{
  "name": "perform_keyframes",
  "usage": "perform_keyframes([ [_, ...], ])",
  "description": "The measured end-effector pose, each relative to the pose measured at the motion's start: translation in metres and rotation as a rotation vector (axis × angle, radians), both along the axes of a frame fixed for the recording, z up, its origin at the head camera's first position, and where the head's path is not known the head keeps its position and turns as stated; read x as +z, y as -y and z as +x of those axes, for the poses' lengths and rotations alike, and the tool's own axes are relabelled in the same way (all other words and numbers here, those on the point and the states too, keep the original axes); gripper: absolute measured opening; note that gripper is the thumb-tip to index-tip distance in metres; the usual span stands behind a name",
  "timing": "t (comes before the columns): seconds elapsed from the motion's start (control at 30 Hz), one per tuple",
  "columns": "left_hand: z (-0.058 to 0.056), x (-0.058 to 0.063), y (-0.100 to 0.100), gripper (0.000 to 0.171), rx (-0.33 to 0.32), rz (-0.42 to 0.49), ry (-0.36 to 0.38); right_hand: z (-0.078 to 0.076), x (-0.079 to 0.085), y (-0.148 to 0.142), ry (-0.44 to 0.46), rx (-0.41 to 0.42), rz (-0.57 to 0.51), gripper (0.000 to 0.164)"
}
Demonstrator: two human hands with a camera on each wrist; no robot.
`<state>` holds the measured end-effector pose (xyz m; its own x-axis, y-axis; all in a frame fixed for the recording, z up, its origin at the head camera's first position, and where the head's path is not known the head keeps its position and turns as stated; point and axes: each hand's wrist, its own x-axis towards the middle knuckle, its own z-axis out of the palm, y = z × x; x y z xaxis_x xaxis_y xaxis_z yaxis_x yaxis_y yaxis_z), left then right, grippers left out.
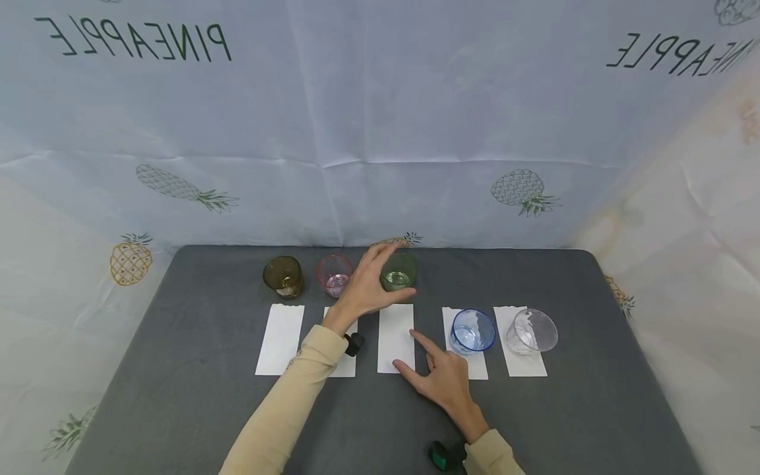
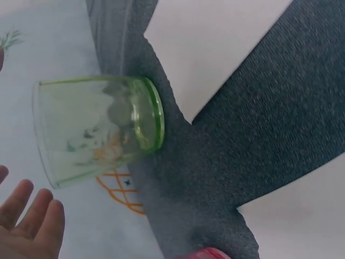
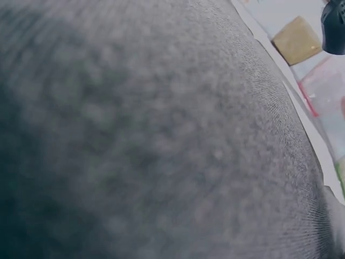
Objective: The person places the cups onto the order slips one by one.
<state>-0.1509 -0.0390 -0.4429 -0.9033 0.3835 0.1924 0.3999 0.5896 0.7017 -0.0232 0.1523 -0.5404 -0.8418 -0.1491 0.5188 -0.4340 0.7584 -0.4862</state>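
My left hand reaches over the back of the table beside a green glass, thumb and fingers spread apart. In the left wrist view its fingertips stand clear of the green glass. My right hand hovers with thumb and index finger extended near a white paper strip, holding nothing. A blue glass stands on another paper strip just right of it. The right hand is not seen in the right wrist view.
At the back left are a brown glass and a pink glass. A clear glass stands on the rightmost paper strip. Another strip lies at left; my left forearm partly covers one. A pineapple-print cloth hangs behind the grey table.
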Motion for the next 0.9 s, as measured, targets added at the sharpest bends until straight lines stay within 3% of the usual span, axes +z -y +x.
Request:
perform_keyframes([
  [0.9,-0.013,-0.012,-0.005,0.095,0.024,-0.043,0.109,0.0,-0.001,0.003,0.069,-0.085,0.254,0.076],
])
